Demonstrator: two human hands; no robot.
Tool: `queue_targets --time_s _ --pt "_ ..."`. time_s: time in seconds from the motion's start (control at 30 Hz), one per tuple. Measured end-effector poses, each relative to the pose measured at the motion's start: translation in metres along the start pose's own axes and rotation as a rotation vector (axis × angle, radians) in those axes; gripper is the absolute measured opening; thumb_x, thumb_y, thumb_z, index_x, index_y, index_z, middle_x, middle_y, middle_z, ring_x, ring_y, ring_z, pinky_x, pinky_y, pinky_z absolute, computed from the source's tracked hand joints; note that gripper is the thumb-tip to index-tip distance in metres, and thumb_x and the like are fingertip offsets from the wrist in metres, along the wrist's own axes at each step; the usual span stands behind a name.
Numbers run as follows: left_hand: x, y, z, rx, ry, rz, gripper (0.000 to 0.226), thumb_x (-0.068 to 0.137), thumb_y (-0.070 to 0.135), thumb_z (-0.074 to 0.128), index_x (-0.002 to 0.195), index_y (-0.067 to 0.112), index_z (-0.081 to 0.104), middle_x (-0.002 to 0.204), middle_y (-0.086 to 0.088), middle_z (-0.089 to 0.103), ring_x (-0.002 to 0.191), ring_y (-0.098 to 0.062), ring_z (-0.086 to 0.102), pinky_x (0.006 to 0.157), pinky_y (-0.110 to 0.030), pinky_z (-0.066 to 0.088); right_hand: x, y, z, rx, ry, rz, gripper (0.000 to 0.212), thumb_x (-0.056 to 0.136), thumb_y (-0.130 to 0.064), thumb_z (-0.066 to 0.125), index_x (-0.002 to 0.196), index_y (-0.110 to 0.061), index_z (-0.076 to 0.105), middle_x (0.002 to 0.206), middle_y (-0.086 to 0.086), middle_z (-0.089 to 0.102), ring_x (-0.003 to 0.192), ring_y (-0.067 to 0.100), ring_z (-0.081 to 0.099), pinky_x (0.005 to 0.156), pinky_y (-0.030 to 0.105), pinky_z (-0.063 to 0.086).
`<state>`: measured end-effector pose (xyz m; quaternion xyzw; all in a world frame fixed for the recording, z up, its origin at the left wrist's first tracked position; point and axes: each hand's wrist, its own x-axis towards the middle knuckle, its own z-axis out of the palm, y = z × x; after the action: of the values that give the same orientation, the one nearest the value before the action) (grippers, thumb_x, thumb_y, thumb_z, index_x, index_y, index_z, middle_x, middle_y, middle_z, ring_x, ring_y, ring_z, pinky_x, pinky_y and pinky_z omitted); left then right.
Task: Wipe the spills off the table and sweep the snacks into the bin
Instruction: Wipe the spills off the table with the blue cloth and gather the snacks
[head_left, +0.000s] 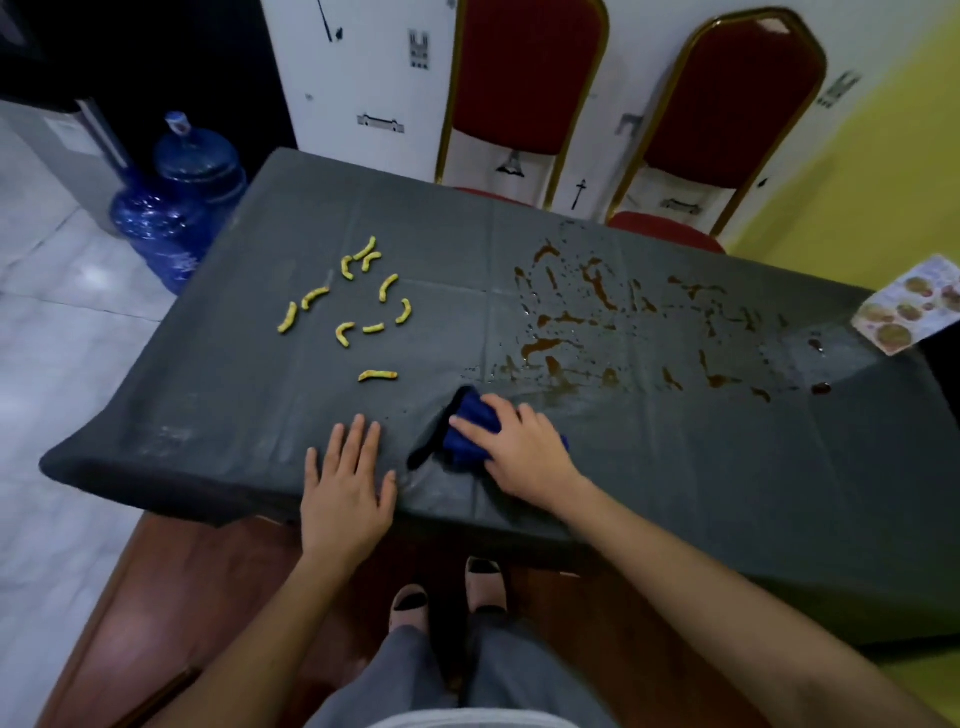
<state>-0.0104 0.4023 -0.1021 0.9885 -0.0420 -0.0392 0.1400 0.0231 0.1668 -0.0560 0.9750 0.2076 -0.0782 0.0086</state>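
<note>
Head view. We see our right hand (524, 457) pressed down on a blue cloth (470, 431) near the front edge of the surface (675, 467). The grip of this hand is clenched on the cloth: the fingers curl over its top, and the cloth bunches out to the left of and beyond the fingertips. A dark fold of the grey cover (431, 441) rises just left of the cloth.

Our left hand (345, 493) lies flat on the cover, left of the right hand and apart from it. Its grip is released, fingers spread, palm down, holding nothing. The heel of this hand sits at the front edge of the surface.

The spills (597, 332) are brown streaks and drops. They lie beyond the right hand and to its right, spread across the right half of the surface. The nearest drops are just beyond the cloth.

The snacks (353, 306) are yellow curved pieces, scattered beyond the left hand. The nearest piece (377, 374) lies just beyond the fingertips of that hand, not touching them.

A printed card (909, 306) overhangs the far right edge of the surface. Two red chairs (524, 78) stand behind the surface. Two blue water bottles (176, 202) stand on the floor to the far left.
</note>
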Motion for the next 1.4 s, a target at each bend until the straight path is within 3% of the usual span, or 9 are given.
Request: queue_targets --time_s 0.2,0.37,0.5,0.6,0.83,1.07,1.17,1.4 --pt "-0.001 -0.005 -0.004 -0.014 0.004 0.008 0.061 0.088 0.042 0.028 0.141 0.013 0.041 0.149 -0.007 0.036 0.139 -0.027 0.029 0.109 -0.055 0.023 0.046 0.001 -0.003 0.069 0.052 0.32 0.062 0.091 -0.03 0.054 0.148 -0.034 0.029 0.151 0.013 0.028 0.119 0.037 0.043 0.096 0.047 0.041" --pt "-0.003 -0.028 -0.014 0.009 0.066 -0.121 0.059 0.087 0.035 0.028 0.139 0.01 0.043 0.148 -0.012 0.038 0.136 -0.031 0.034 0.107 -0.056 0.025 0.007 -0.029 0.007 0.081 0.086 0.004 0.062 0.084 -0.025 0.06 0.143 -0.032 0.04 0.147 0.016 0.037 0.101 0.037 0.051 0.088 0.048 0.048" --pt "-0.004 -0.045 -0.016 0.017 0.028 -0.16 0.063 0.088 0.037 0.02 0.14 0.01 0.042 0.148 -0.01 0.037 0.138 -0.031 0.031 0.108 -0.057 0.022 -0.021 -0.046 0.006 0.08 -0.039 -0.253 0.067 0.087 -0.025 0.06 0.146 -0.036 0.03 0.152 0.013 0.028 0.111 0.035 0.047 0.093 0.048 0.045" --pt "-0.001 -0.051 -0.018 0.016 0.01 -0.122 0.066 0.086 0.039 0.016 0.143 0.012 0.038 0.151 -0.007 0.033 0.14 -0.031 0.027 0.108 -0.056 0.023 0.003 -0.031 -0.004 0.071 -0.032 -0.246 0.065 0.09 -0.025 0.057 0.147 -0.038 0.03 0.153 0.01 0.027 0.113 0.035 0.046 0.094 0.048 0.044" --pt "-0.004 -0.057 -0.019 0.017 0.002 -0.103 0.063 0.086 0.036 0.021 0.141 0.01 0.04 0.149 -0.011 0.037 0.136 -0.036 0.032 0.105 -0.059 0.027 0.048 -0.041 -0.003 0.119 0.044 0.043 0.058 0.094 -0.025 0.049 0.147 -0.038 0.03 0.156 0.006 0.022 0.118 0.037 0.043 0.099 0.046 0.036" --pt "-0.007 -0.052 -0.01 0.017 -0.017 -0.164 0.062 0.087 0.033 0.025 0.145 0.014 0.032 0.154 -0.007 0.026 0.142 -0.03 0.02 0.111 -0.056 0.015 -0.011 -0.048 0.009 0.098 0.01 -0.178 0.061 0.091 -0.023 0.056 0.146 -0.036 0.033 0.153 0.009 0.028 0.107 0.036 0.049 0.091 0.047 0.043" --pt "-0.011 -0.039 -0.007 0.028 -0.014 -0.175 0.062 0.089 0.035 0.023 0.147 0.014 0.029 0.155 -0.007 0.023 0.143 -0.029 0.018 0.112 -0.054 0.012 -0.01 -0.036 0.006 0.115 0.01 -0.035 0.061 0.092 -0.025 0.053 0.147 -0.038 0.029 0.153 0.008 0.026 0.113 0.035 0.046 0.095 0.046 0.04" --pt "-0.023 0.02 0.005 0.026 -0.057 0.042 0.059 0.089 0.038 0.028 0.139 0.011 0.044 0.148 -0.009 0.037 0.137 -0.028 0.033 0.108 -0.054 0.023 0.037 -0.008 -0.004 0.208 0.061 0.615 0.058 0.095 -0.03 0.051 0.147 -0.037 0.028 0.15 0.012 0.026 0.119 0.037 0.041 0.097 0.045 0.038"
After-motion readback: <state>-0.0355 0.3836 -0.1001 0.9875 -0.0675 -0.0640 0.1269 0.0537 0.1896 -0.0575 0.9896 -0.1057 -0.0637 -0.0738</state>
